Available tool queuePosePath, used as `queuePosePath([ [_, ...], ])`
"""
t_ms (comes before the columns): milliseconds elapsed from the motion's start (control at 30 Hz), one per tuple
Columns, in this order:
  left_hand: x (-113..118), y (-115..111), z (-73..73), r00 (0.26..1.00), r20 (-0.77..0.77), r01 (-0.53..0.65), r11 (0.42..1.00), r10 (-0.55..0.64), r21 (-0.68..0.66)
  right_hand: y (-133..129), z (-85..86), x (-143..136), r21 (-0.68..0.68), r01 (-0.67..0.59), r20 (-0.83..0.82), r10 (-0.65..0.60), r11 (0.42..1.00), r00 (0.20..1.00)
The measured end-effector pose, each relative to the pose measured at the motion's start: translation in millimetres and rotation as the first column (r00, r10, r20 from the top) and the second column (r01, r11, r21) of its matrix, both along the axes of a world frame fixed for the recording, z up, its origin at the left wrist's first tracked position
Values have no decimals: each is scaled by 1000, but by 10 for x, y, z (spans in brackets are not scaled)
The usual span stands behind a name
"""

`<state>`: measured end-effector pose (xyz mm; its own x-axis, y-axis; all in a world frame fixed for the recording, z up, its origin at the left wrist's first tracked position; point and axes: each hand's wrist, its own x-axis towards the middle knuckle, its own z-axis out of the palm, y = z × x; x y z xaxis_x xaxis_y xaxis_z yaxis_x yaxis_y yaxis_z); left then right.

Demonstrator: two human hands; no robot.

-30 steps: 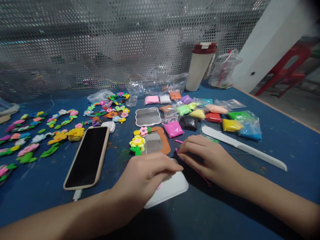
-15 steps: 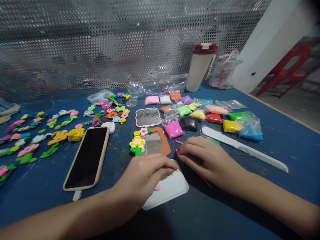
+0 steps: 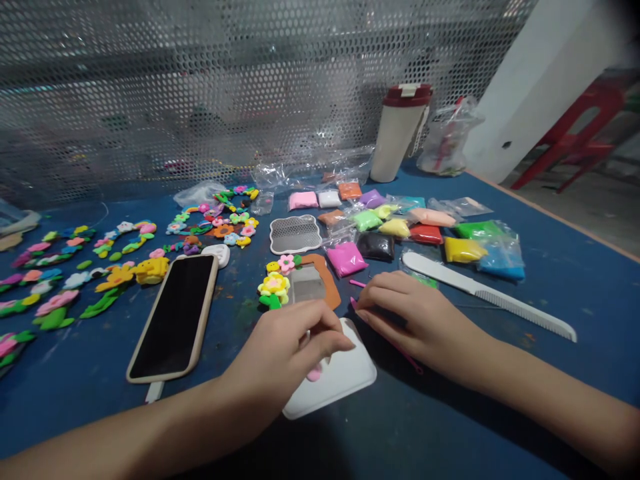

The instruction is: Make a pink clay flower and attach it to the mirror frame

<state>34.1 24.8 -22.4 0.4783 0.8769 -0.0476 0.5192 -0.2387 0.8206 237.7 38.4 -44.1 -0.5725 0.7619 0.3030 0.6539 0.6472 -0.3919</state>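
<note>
My left hand (image 3: 295,353) is over a white rounded board (image 3: 345,373), fingers curled in toward the thumb. What they pinch, if anything, is hidden. A small piece of pink clay (image 3: 315,373) lies on the board beside that hand. My right hand (image 3: 410,310) rests on the table right of the board, its fingers curled down over a thin pink modelling tool (image 3: 410,360) with a looped end. Another pink tool (image 3: 357,283) shows partly just beyond the fingertips. Behind the board lies a mirror (image 3: 333,287) with an orange-brown clay border and clay flowers (image 3: 274,285).
A phone (image 3: 175,320) lies at left, near many clay-decorated pieces (image 3: 120,273). Behind are a small white-framed mirror (image 3: 295,235) and several coloured clay packets (image 3: 377,246). A white comb (image 3: 490,293) lies at right; a tumbler (image 3: 400,133) stands near the perforated metal panel (image 3: 200,87).
My left hand's fingers have curled inward and drawn back slightly, with the thumb now showing stretched over the board. My right hand has stayed nearly still.
</note>
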Motion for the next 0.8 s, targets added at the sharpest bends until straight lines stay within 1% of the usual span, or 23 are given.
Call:
queuePosePath([
  [33,4,1,-3,1000,-5,-6,1000,6,8,1,-4,2,-4,-1,3,1,1000,1000],
  [133,4,5,-16,999,-43,7,994,-2,113,4,-13,4,-9,-7,10,7,1000,1000],
  [233,-16,5,-32,996,-88,33,986,-19,165,5,-10,5,-3,-10,6,10,1000,1000],
  [267,-25,5,-39,993,-112,54,974,-30,218,5,-7,5,-4,-9,3,9,1000,1000],
  [300,-34,6,-48,988,-147,93,949,-50,302,4,-3,6,-8,-9,-1,9,1000,1000],
  [333,-43,8,-58,978,-192,151,904,-79,400,3,0,7,-13,-12,-3,12,1000,1000],
  [400,-61,14,-83,948,-280,287,778,-149,559,2,3,9,-22,-30,-4,30,999,1000],
  [433,-69,18,-96,932,-312,344,726,-185,595,2,2,10,-22,-38,-3,38,999,999],
  [467,-77,22,-110,919,-331,381,693,-213,611,2,0,11,-21,-43,-1,43,999,999],
  [533,-91,28,-136,909,-344,408,668,-235,622,2,-6,12,-17,-42,-1,42,999,999],
  [633,-104,25,-156,905,-358,414,669,-231,617,1,-11,12,-8,-38,8,38,999,999],
  [667,-102,21,-152,905,-351,416,675,-242,609,0,-11,11,-5,-40,13,40,999,999],
  [700,-95,15,-140,908,-333,409,698,-253,588,0,-10,10,-1,-40,17,40,999,999],
  [733,-83,10,-122,920,-301,383,748,-253,542,0,-9,8,2,-40,19,40,999,999],
  [767,-66,6,-97,937,-252,335,825,-242,455,1,-8,6,6,-39,20,39,999,999],
  [800,-47,5,-68,960,-185,260,911,-209,321,2,-8,4,10,-37,21,36,999,999],
])
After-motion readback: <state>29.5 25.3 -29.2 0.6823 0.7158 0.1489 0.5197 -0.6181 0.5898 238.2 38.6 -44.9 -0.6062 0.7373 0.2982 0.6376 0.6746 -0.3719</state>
